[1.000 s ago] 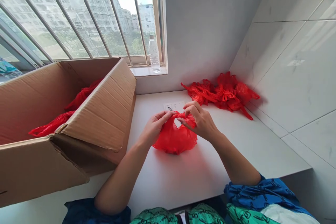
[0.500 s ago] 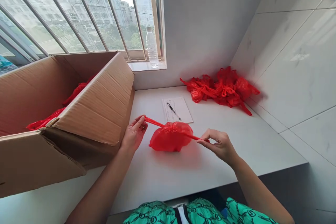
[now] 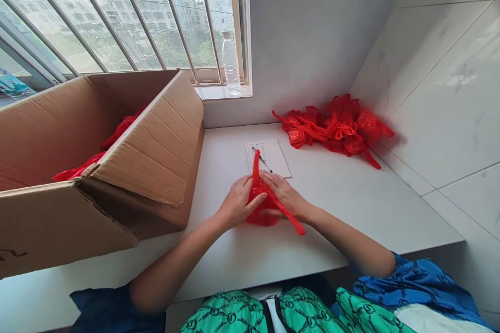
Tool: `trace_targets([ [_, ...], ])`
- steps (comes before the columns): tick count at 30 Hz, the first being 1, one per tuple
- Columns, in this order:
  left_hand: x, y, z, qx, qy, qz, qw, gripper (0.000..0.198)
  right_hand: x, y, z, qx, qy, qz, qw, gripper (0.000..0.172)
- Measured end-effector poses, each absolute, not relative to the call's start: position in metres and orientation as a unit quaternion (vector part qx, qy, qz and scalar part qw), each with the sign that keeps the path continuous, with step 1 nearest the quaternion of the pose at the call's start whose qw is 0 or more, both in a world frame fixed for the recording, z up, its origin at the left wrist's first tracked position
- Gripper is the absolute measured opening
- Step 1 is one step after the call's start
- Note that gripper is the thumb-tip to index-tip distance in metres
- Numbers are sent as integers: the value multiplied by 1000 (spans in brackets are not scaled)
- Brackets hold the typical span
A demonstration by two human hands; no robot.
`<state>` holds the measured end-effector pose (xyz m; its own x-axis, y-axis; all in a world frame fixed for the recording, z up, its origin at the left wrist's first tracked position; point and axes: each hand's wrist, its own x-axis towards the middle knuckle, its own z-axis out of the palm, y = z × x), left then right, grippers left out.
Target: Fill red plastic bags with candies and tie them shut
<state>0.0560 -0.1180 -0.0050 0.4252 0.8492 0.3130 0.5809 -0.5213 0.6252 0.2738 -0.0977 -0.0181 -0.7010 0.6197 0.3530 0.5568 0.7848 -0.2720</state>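
Observation:
A knotted red plastic bag rests on the white table, its contents hidden. One handle sticks up past the fingers, and the other trails down to the right. My left hand grips the bag from the left, its thumb lying across the front. From the right, my right hand is pressed round the bag, fingers reaching over the top. Just behind the hands, a black pen lies on a sheet of printed paper.
At left stands an open cardboard box holding red bags. More red plastic bags are heaped by the back wall on the right. A clear bottle stands on the sill of the barred window. The table's front edge is near my body.
Both hands have let go of the outstretched handle ends and come together around the bag's body. The handles, pulled out sideways before, now hang loose. The view has shifted slightly.

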Motion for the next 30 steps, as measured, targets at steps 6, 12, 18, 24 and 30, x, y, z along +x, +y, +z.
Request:
trace_targets([
  [6,55,-127,-42,868,448,210,42,58,271,-105,-44,-318,-926,29,202,92],
  [12,57,-125,-55,878,438,191,-13,59,272,-105,-54,-326,-924,26,197,91],
  [18,57,-123,-67,878,437,195,-17,62,271,-103,-64,-323,-925,36,197,91],
  [24,57,-122,-74,874,440,206,11,63,271,-105,-67,-332,-921,44,199,91],
  [30,57,-124,-77,869,446,213,24,64,270,-107,-70,-333,-922,42,192,92],
])
